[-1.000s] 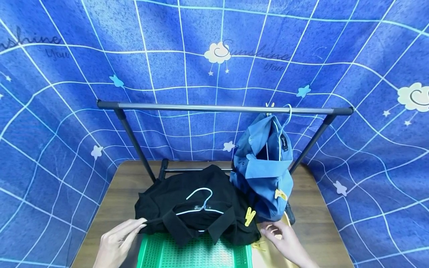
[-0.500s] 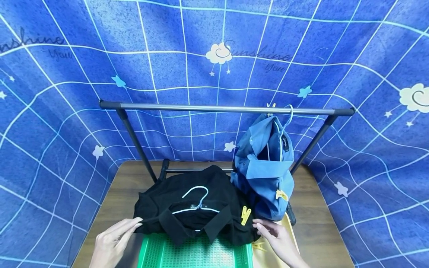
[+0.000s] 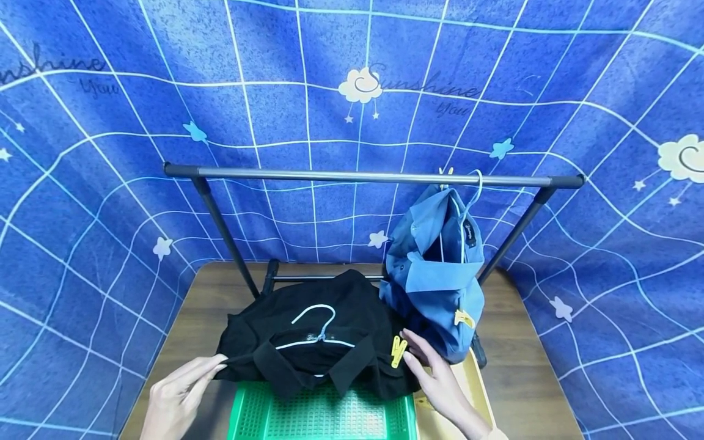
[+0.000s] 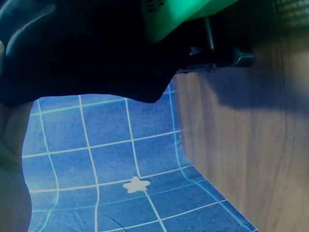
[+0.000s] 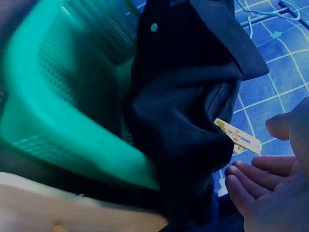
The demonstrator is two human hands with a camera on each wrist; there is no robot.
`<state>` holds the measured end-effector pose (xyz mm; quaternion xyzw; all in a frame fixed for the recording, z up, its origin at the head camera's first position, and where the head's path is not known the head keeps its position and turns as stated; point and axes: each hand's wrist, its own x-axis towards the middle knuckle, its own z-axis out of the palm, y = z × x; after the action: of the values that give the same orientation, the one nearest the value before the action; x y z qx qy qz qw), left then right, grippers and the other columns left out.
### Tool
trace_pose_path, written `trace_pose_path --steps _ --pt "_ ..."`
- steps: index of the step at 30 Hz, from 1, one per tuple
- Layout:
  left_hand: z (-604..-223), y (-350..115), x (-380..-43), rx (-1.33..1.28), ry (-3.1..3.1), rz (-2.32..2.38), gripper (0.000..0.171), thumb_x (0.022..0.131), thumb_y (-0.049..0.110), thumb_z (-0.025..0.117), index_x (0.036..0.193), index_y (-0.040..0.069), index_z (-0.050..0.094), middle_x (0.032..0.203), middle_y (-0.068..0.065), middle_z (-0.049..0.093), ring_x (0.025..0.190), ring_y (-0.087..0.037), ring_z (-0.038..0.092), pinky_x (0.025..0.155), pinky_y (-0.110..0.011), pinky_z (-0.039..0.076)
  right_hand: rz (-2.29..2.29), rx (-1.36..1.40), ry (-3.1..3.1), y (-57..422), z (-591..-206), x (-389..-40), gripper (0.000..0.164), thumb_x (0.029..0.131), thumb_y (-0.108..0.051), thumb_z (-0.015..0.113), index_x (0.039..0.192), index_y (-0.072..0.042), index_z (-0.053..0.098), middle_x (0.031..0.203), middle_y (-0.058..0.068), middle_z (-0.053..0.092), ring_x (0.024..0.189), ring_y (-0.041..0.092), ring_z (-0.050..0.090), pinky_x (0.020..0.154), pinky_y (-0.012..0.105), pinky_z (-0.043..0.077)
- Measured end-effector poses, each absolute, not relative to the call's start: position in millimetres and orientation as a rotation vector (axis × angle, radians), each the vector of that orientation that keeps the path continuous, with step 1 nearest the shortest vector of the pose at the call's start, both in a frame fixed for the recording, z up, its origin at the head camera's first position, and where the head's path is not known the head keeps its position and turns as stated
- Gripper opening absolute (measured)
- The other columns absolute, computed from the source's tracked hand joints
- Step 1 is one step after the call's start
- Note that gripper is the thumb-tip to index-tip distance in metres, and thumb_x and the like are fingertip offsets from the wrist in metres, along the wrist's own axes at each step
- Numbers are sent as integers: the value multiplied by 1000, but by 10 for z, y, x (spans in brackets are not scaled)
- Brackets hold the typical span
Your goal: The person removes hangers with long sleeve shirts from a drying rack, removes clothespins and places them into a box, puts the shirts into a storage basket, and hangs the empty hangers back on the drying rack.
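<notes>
Shirt (image 3: 352,308), black and limp at lower centre of the frame, looked light, likely to sag unless held at both shoulders along the hanger (image 3: 321,337). The left hand (image 3: 177,392) pinched its edge; the right hand (image 3: 438,380), grip loose, held nothing beside the yellow clip (image 3: 399,355).

One desk (image 3: 192,305) before me, brown and wood-grained, bearing directly on its top: one green perforated basket (image 3: 235,409) nearest me, one cream tray (image 3: 467,373) just beside it on my right, and one metal-railed clothes rack (image 3: 330,176) standing farther back on black feet (image 3: 478,353).
</notes>
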<state>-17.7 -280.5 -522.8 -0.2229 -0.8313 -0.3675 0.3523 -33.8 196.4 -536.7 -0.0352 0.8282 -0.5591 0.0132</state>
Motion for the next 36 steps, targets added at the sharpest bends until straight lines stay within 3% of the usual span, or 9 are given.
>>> trace_pose_path --steps 6,11,16,20,27,31,36 --pt "-5104 -2756 -154 -598 -2104 -1018 27 108 19 68 105 -5 81 99 -7 80 108 10 67 95 -5 46 -1756 -109 2543 1915 -5279 -465 43 111 -22 63 152 -8 60 143 5 68 126 23 66 106 25 50" --pt "-5025 -2758 -142 -593 -2089 -1089 12 101 -1 70 105 -8 80 99 -8 79 107 7 68 94 -7 47 -1810 -162 2450 1887 -5191 -530 43 112 -24 60 151 -6 60 135 5 73 128 21 66 105 20 48" --pt "-5060 -2823 -154 -565 -2080 -1117 11 99 -7 71 104 -9 79 100 -6 79 106 6 69 94 -8 48 -1897 -229 2413 1862 -5104 -569 37 112 -21 61 146 -7 64 126 9 76 120 16 69 101 17 49" --pt "-5072 -2855 -157 -525 -2086 -1110 10 98 -7 71 102 -10 79 99 -4 79 105 7 68 94 -8 48 -1922 -296 2450 1844 -5051 -580 32 109 -18 65 140 -10 68 123 9 78 113 16 72 98 19 51" --pt "-4934 -2797 -115 -489 -2111 -1084 12 93 -14 71 102 -10 79 98 -1 79 105 11 67 93 -7 47 -1842 -340 2581 1855 -4983 -563 29 104 -18 74 133 -15 74 118 0 77 104 14 72 96 32 57" --pt "-4951 -2803 -116 -484 -2117 -1075 15 91 -17 71 102 -9 79 98 -2 79 104 11 67 93 -7 47 -1836 -361 2584 1874 -4970 -555 30 102 -16 76 131 -18 74 108 -2 75 99 14 72 93 32 58" --pt "-5103 -2898 -135 -467 -2143 -1063 24 86 -21 72 103 -6 80 100 0 79 104 11 67 92 -6 46 -1856 -339 2561 1881 -4981 -556 31 100 -14 78 131 -11 74 104 -2 75 96 14 72 92 30 57"
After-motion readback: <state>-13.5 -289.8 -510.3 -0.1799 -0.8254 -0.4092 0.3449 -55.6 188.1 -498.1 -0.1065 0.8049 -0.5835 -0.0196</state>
